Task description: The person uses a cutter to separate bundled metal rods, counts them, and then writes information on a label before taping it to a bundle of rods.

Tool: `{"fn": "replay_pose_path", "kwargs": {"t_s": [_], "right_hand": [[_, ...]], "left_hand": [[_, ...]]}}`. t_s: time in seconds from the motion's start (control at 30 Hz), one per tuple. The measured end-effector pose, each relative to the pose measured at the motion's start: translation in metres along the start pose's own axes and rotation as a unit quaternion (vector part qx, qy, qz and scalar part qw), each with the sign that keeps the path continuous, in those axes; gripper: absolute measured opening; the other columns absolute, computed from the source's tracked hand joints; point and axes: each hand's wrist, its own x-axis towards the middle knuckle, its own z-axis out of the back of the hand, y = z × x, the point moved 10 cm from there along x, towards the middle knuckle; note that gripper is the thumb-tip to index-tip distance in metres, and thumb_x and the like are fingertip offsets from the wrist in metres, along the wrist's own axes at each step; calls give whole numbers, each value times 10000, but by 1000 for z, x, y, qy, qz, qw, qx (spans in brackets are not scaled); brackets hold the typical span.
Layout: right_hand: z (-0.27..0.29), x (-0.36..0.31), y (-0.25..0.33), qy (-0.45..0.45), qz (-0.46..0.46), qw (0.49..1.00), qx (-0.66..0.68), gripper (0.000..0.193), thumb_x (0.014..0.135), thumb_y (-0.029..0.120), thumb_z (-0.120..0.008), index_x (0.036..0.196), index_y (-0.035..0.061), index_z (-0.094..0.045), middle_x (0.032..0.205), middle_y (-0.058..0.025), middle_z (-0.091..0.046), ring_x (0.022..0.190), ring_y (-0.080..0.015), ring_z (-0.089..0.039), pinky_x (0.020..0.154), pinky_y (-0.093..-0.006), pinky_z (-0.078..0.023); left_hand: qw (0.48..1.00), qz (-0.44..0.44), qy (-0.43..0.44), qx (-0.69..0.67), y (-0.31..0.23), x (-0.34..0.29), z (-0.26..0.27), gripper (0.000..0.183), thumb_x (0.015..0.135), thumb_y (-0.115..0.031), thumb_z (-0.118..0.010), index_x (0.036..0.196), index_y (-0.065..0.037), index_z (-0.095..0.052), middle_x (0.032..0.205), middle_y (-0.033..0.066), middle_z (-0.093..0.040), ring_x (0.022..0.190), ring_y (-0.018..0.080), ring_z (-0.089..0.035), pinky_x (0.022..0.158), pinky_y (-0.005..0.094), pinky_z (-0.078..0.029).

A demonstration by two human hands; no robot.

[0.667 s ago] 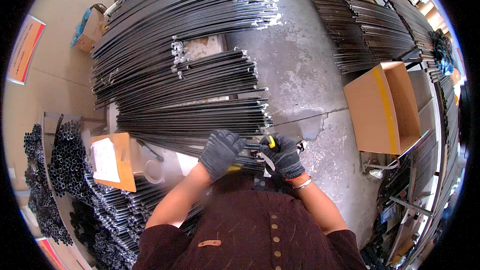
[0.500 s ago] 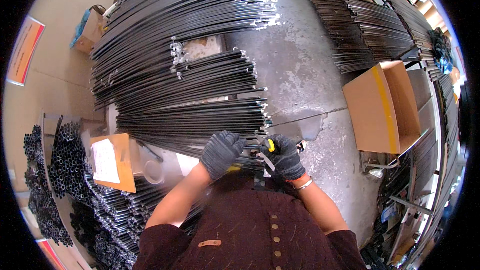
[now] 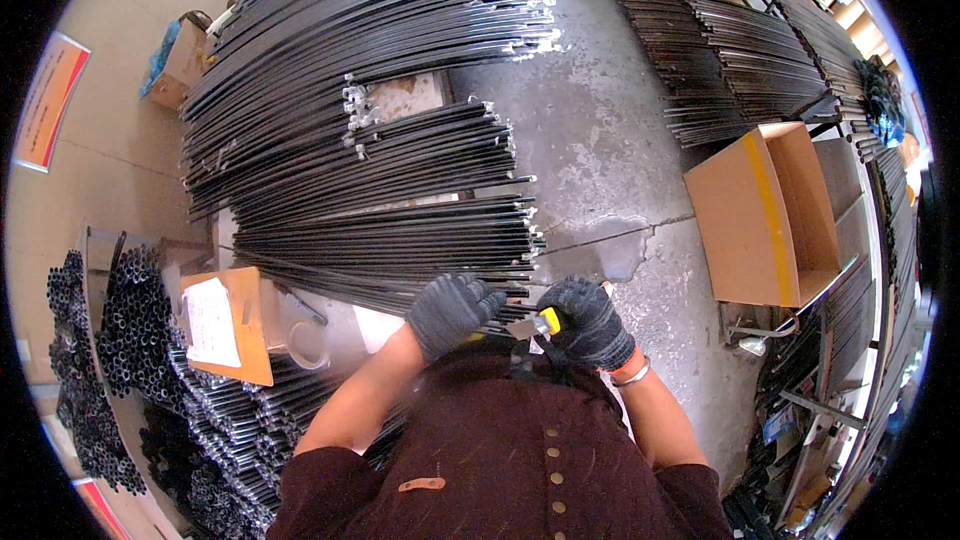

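Long thin black rods (image 3: 390, 240) lie side by side across the bench in front of me, several with pale fittings at their right ends. My left hand (image 3: 452, 316), in a dark grey knitted glove, is closed around a black rod near its right end, at the front edge of the row. My right hand (image 3: 588, 322), gloved alike, is closed on a small tool (image 3: 530, 325) with a flat silver blade and a yellow part. The blade points left, towards the rod end between my hands. My right fingers hide the rest of the tool.
A brown clipboard (image 3: 255, 325) with white paper (image 3: 210, 325) and a roll of clear tape (image 3: 307, 344) are at left. Bundled tubes (image 3: 140, 320) stack beyond them. An opened cardboard box (image 3: 745, 225) stands at right, before racks of dark rods (image 3: 760, 50).
My right hand has shifted slightly right and down, and turned, so the yellow part and the blade show more plainly. My left hand has moved slightly right.
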Motion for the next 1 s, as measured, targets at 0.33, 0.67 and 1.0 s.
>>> {"fn": "replay_pose_path", "kwargs": {"t_s": [0.33, 0.67, 1.0], "right_hand": [[41, -60, -59, -114, -217, 967, -73, 336, 846, 93, -679, 1147, 16, -552, 903, -125, -652, 793, -236, -635, 712, -342, -504], [45, -39, -32, -132, -215, 954, -164, 226, 774, 128, -686, 909, 33, -532, 748, -213, -580, 707, -436, -569, 598, -493, -437], [70, -144, -213, -85, -438, 864, -232, 223, 865, 188, -588, 1008, 19, -601, 947, -197, -645, 868, -349, -620, 791, -436, -475]], "left_hand": [[999, 3, 20, 46, -5, 44, 39, 276, 858, -272, -553, 984, -43, -641, 779, 93, -600, 719, 264, -616, 566, 399, -497], [995, 65, 62, 48, -9, 75, 35, 206, 857, -154, -481, 1010, -73, -592, 825, 114, -585, 701, 264, -611, 551, 401, -485], [986, 82, 145, 4, -10, 76, 40, 253, 862, -319, -548, 954, -93, -615, 828, 124, -627, 718, 298, -647, 600, 431, -514]]}}
